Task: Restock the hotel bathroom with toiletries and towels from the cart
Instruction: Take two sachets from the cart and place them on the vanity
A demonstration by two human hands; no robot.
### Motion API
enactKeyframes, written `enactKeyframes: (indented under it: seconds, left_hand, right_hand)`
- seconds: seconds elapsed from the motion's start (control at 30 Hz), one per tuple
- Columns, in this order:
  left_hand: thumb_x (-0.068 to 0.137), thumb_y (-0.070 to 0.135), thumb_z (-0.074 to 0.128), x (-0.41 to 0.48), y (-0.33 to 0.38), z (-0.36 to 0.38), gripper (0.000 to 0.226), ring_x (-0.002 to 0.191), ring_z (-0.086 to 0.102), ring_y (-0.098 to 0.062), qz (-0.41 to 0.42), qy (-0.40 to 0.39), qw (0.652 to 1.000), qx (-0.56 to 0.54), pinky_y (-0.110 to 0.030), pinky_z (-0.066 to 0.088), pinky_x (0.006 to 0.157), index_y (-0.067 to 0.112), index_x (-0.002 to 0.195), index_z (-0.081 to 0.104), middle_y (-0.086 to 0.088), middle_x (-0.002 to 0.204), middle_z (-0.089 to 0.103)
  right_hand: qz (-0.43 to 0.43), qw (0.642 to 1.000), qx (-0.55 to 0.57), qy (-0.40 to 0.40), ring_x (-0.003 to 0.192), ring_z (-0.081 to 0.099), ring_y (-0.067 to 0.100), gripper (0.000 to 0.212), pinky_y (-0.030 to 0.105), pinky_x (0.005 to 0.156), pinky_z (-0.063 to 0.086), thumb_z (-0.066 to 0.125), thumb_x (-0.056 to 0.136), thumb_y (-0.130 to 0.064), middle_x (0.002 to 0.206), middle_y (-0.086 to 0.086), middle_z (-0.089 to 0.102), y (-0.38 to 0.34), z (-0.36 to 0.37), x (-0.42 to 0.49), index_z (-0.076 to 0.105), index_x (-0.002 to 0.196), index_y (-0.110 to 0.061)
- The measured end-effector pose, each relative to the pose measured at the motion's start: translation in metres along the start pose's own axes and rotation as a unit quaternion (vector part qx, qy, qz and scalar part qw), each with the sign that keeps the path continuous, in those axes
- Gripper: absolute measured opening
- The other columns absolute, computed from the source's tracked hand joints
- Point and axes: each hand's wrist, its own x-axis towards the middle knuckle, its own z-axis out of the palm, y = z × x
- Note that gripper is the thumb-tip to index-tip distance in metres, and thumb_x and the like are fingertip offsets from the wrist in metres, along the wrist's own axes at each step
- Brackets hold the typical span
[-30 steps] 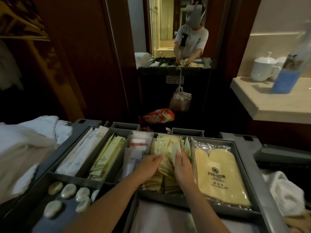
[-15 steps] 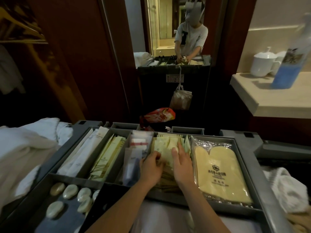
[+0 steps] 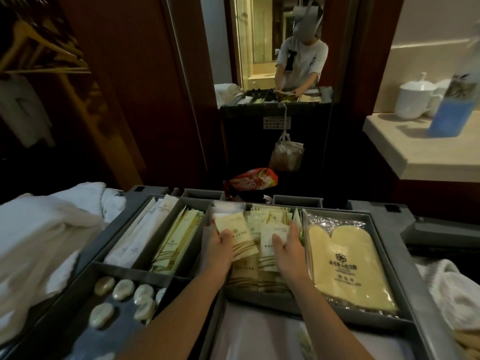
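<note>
The grey cart tray is split into compartments. Both my hands are in the middle compartment, which is full of pale yellow toiletry sachets. My left hand holds one sachet lifted above the pile, thumb on its face. Beside it, my right hand pinches another sachet by its right edge. Wrapped slippers fill the right compartment. White towels are heaped at the cart's left.
Left compartments hold long white packets and yellow packets; small wrapped soaps lie at front left. A counter with a white teapot and blue bottle stands to the right. A mirror ahead reflects the cart.
My left hand has lifted one sachet out of the pile and my right hand has taken hold of another; before, both hands were sorting flat among the sachets.
</note>
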Motion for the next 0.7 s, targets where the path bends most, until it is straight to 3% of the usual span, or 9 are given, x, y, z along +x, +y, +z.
enactKeyframes:
  seconds: [0.07,0.2,0.3,0.37,0.47,0.53,0.6,0.67,0.7]
  left_hand:
    - [0.099,0.020,0.036,-0.003,0.000,-0.010,0.029,0.085,0.059,-0.021,0.000,0.025,1.000,-0.013,-0.034,0.052,0.069,0.010,0.126,0.043,-0.012,0.102,0.059]
    - [0.097,0.026,0.045,-0.011,0.008,-0.034,0.024,0.073,0.058,-0.014,0.015,0.057,0.998,-0.015,-0.018,0.048,0.052,0.005,0.105,0.053,-0.008,0.087,0.062]
    - [0.092,0.030,0.054,-0.012,0.014,-0.056,0.028,0.076,0.065,-0.024,-0.004,0.013,0.999,-0.042,-0.029,0.053,0.066,0.004,0.095,0.065,-0.007,0.079,0.068]
    - [0.089,0.028,0.059,-0.015,0.020,-0.071,0.024,0.076,0.065,-0.023,-0.023,-0.032,0.996,-0.079,-0.032,0.050,0.068,0.006,0.092,0.068,-0.005,0.078,0.070]
    - [0.088,0.021,0.062,-0.022,0.028,-0.092,0.017,0.074,0.066,-0.019,-0.021,-0.063,0.992,-0.108,-0.032,0.051,0.072,0.006,0.090,0.069,-0.003,0.076,0.072]
    - [0.087,0.021,0.062,-0.030,0.033,-0.111,0.016,0.073,0.066,-0.019,0.003,-0.059,0.995,-0.078,-0.034,0.053,0.071,0.006,0.088,0.069,-0.004,0.075,0.072]
    - [0.086,0.022,0.064,-0.037,0.037,-0.135,0.014,0.074,0.067,-0.020,0.038,-0.046,0.998,-0.030,-0.033,0.055,0.068,0.009,0.086,0.070,-0.006,0.077,0.072]
    - [0.086,0.021,0.064,-0.044,0.040,-0.164,0.012,0.066,0.066,-0.009,0.072,-0.027,0.997,0.015,-0.022,0.051,0.057,0.011,0.084,0.070,-0.001,0.073,0.071]
    - [0.086,0.020,0.064,-0.046,0.041,-0.180,0.013,0.059,0.062,-0.002,0.086,-0.016,0.995,0.043,-0.016,0.047,0.053,0.009,0.084,0.070,0.001,0.070,0.068]
  right_hand:
    - [-0.010,1.000,-0.008,-0.006,0.108,0.045,0.010,0.065,0.010,0.081,0.030,0.043,0.099,-0.019,0.135,0.006,0.045,-0.001,-0.001,-0.001,0.004,0.150,-0.009]
    - [-0.036,0.999,-0.006,0.009,0.119,0.049,0.018,0.065,0.026,0.099,0.038,0.048,0.097,-0.019,0.141,0.008,0.045,-0.004,0.000,-0.006,0.010,0.150,-0.016]
    - [-0.036,0.999,0.018,0.033,0.105,0.054,0.010,0.060,0.019,0.088,0.046,0.048,0.097,-0.020,0.134,-0.010,0.045,-0.012,-0.005,-0.012,0.019,0.149,-0.021]
    - [-0.048,0.997,0.026,0.048,0.106,0.054,0.009,0.058,0.028,0.089,0.050,0.049,0.096,-0.020,0.137,-0.010,0.037,-0.018,-0.006,-0.012,0.023,0.148,-0.023]
    - [-0.063,0.997,0.023,0.029,0.115,0.046,0.010,0.055,0.005,0.076,0.044,0.050,0.095,-0.019,0.138,-0.005,0.037,-0.035,0.004,-0.013,0.027,0.146,-0.020]
    - [-0.069,0.996,0.052,0.000,0.105,0.051,0.006,0.051,0.006,0.065,0.046,0.051,0.095,-0.017,0.136,0.001,0.046,-0.048,0.017,-0.015,0.032,0.142,-0.022]
    - [-0.067,0.993,0.089,-0.034,0.091,0.061,0.007,0.047,0.013,0.060,0.051,0.052,0.094,-0.017,0.119,-0.001,0.057,-0.069,0.035,-0.025,0.038,0.138,-0.025]
    - [-0.064,0.991,0.099,-0.068,0.093,0.063,0.010,0.045,0.017,0.059,0.052,0.054,0.093,-0.018,0.120,-0.001,0.056,-0.090,0.057,-0.036,0.040,0.135,-0.028]
    - [-0.068,0.990,0.096,-0.080,0.090,0.062,0.002,0.044,0.015,0.057,0.051,0.054,0.093,-0.017,0.122,-0.002,0.053,-0.100,0.068,-0.042,0.040,0.133,-0.029]
